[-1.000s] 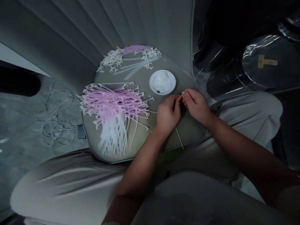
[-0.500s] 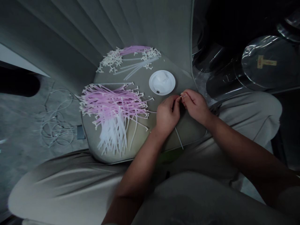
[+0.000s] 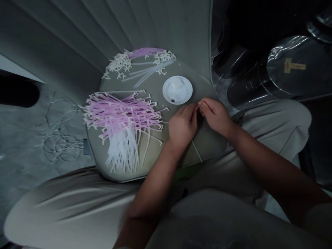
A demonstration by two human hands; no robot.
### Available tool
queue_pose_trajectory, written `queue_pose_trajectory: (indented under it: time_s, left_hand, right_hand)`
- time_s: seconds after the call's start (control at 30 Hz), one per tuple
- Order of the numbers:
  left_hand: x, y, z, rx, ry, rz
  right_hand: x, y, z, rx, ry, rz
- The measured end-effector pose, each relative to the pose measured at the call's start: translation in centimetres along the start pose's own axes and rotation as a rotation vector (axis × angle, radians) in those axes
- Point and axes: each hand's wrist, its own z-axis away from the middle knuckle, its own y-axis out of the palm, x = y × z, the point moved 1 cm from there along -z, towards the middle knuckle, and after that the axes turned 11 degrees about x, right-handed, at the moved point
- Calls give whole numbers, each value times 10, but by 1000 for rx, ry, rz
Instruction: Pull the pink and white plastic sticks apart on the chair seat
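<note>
My left hand (image 3: 183, 125) and my right hand (image 3: 214, 114) meet fingertip to fingertip over the right part of the grey seat (image 3: 207, 143). Both are closed in a pinch; what lies between the fingers is too small to make out. A thin white tube (image 3: 197, 151) sticks out below my left hand. Just beyond the hands stands a white dish (image 3: 177, 90) with clear material and a small dark spot in it. Left of my hands lies a big pile of pink tubes (image 3: 121, 112) with white end pieces, and white tubes (image 3: 124, 148) fan out below it.
Small white connectors (image 3: 120, 63), pink strips (image 3: 146, 52) and loose clear tubes (image 3: 153, 72) lie at the seat's back. Coiled cables (image 3: 58, 141) are on the floor at left. A shiny round container (image 3: 298, 81) stands at right.
The whole view has shifted slightly, with the seat and its contents a little further left. My hands remain together in nearly the same pinch.
</note>
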Motion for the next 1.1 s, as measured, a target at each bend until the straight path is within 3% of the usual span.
queue_pose_trajectory:
  time_s: [0.33, 0.67, 1.1]
  left_hand:
    - [2, 2, -1, -113, -40, 170]
    - [6, 3, -2, -111, 92, 136]
    - [6, 6, -2, -135, -11, 154]
  right_hand:
    - [1, -3, -1, 36, 63, -150]
    - [3, -7, 2, 63, 32, -168]
    - [-1, -5, 0, 33, 72, -219]
